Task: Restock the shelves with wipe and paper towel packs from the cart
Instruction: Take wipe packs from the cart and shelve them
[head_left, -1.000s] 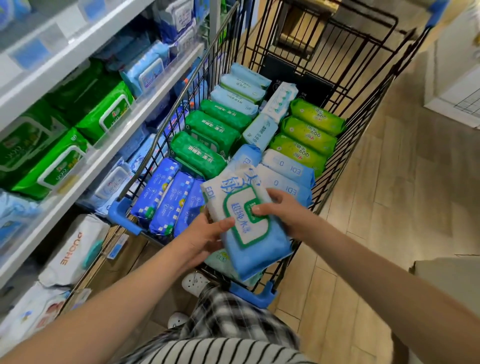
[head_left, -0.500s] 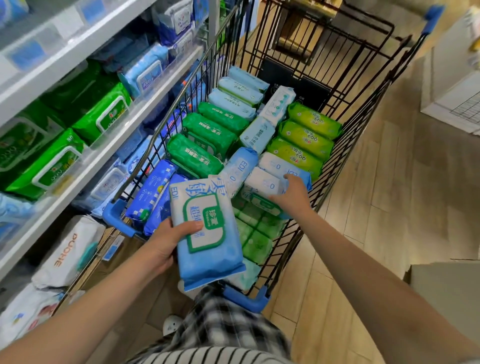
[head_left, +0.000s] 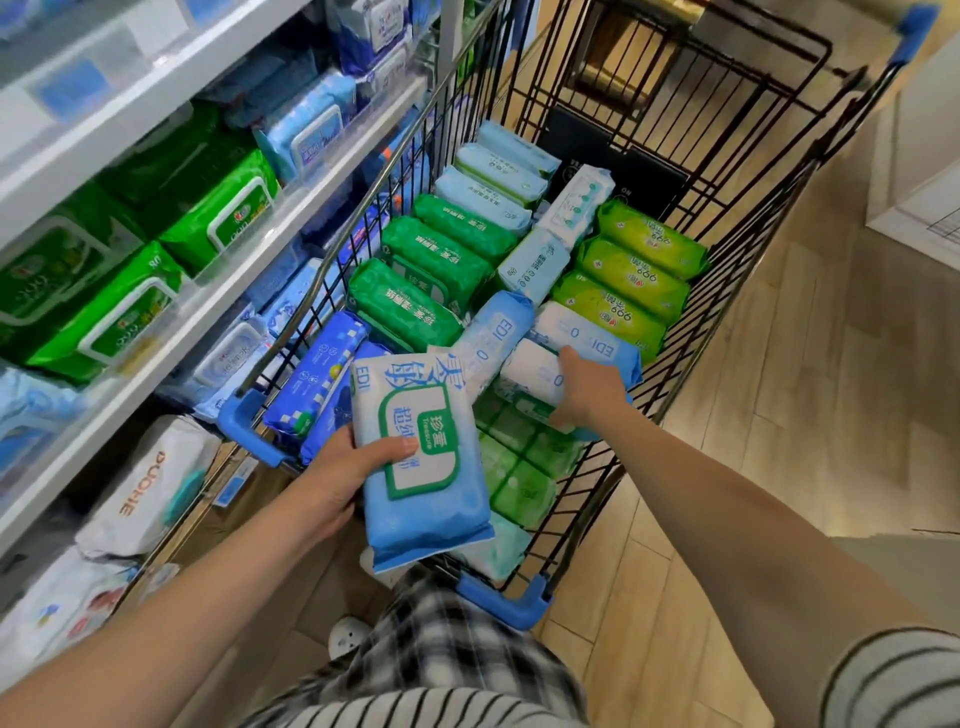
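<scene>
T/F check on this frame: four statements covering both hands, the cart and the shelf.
1. The left hand holds a blue and white wipe pack with a green label. True.
2. The right hand hangs empty outside the cart. False: it reaches into the cart and grips a pale blue pack.
3. The lime green packs lie along the cart's shelf side. False: they lie along the side away from the shelf; the dark green packs are nearer the shelf.
4. The shelf holds green packs. True.
</scene>
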